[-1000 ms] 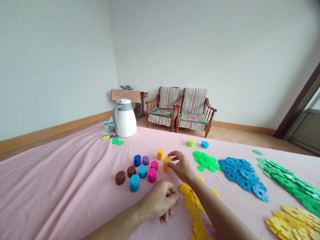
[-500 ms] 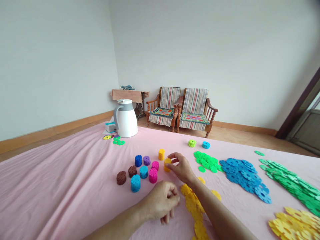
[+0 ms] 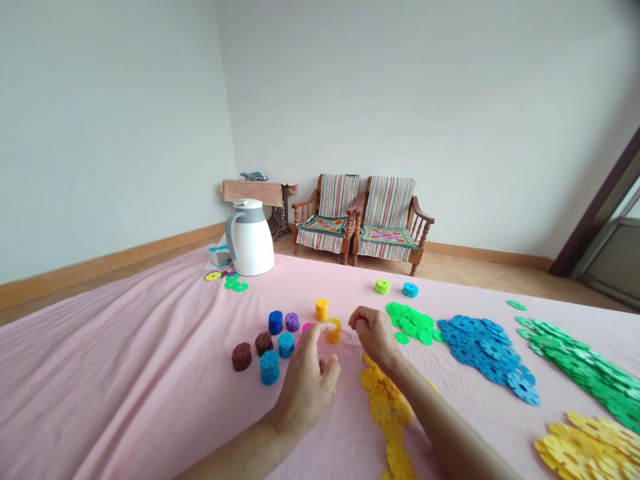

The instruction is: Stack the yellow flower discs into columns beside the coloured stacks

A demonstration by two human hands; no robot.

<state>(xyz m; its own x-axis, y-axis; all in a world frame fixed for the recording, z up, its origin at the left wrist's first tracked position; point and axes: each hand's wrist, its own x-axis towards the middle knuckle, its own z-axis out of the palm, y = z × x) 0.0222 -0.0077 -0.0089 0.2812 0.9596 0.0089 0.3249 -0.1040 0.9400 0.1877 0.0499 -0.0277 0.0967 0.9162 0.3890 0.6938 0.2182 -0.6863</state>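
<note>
My left hand (image 3: 309, 381) is open, with its index finger stretched toward a stack of yellow flower-shaped discs (image 3: 333, 332). The fingertip is at the stack's upper left edge; whether it touches, I cannot tell. My right hand (image 3: 376, 339) is closed just right of that stack, apart from it, fingers curled; anything inside them is hidden. Behind stands another yellow stack (image 3: 321, 309). Left of my hands are light blue stacks (image 3: 270, 368), brown stacks (image 3: 242, 357), a dark blue stack (image 3: 275, 323) and a purple stack (image 3: 293, 323). My left hand mostly hides the pink stacks (image 3: 306, 328).
Loose yellow discs (image 3: 383, 403) lie beneath my right forearm. Rightward are piles of light green (image 3: 413, 323), blue (image 3: 487, 353), darker green (image 3: 585, 367) and yellow discs (image 3: 590, 443). A white jug (image 3: 253, 243) stands at the back left of the pink cloth (image 3: 165, 373).
My right hand has let go of the nearer yellow stack and drawn back to the right, its fingers curling. My left hand has moved forward and left, its index finger now stretched out.
</note>
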